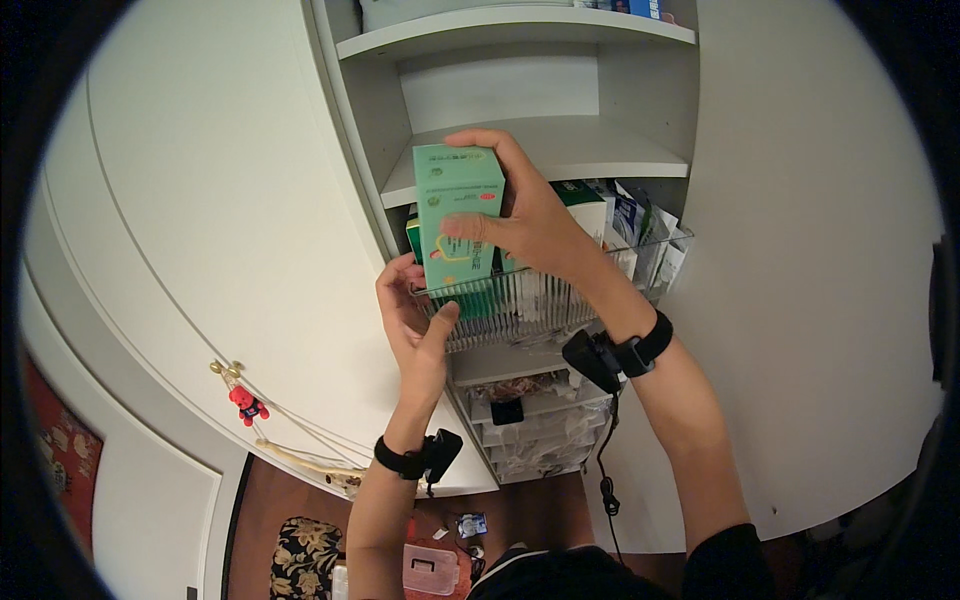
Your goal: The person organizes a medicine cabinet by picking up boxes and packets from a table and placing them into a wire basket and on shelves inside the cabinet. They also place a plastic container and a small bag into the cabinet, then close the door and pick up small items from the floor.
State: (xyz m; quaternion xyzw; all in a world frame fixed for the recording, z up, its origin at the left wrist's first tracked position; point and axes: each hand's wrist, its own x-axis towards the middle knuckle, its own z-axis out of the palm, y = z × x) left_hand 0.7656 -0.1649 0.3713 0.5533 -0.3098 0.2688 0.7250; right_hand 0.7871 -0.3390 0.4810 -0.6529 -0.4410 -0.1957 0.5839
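Observation:
A light-green cardboard box (457, 187) with printed writing stands upright at the left end of a clear ribbed plastic bin (525, 300). My right hand (532, 210) grips it, thumb across its front and fingers around its upper right side. My left hand (416, 315) holds the bin's left front corner, the thumb on the ribbed front wall. Inside the bin are a white and dark-green box (589, 210) and several packets (652, 232) at the right end. The bin juts out from a white cabinet shelf, and my right hand hides part of its middle.
A bare white shelf (540, 142) is above the bin. Lower shelves (547, 442) hold plastic-wrapped things. Cabinet doors stand at the left (247, 187) and right (810, 262). A red bear charm (246, 401) hangs left; a pink lidded box (431, 570) lies on the floor.

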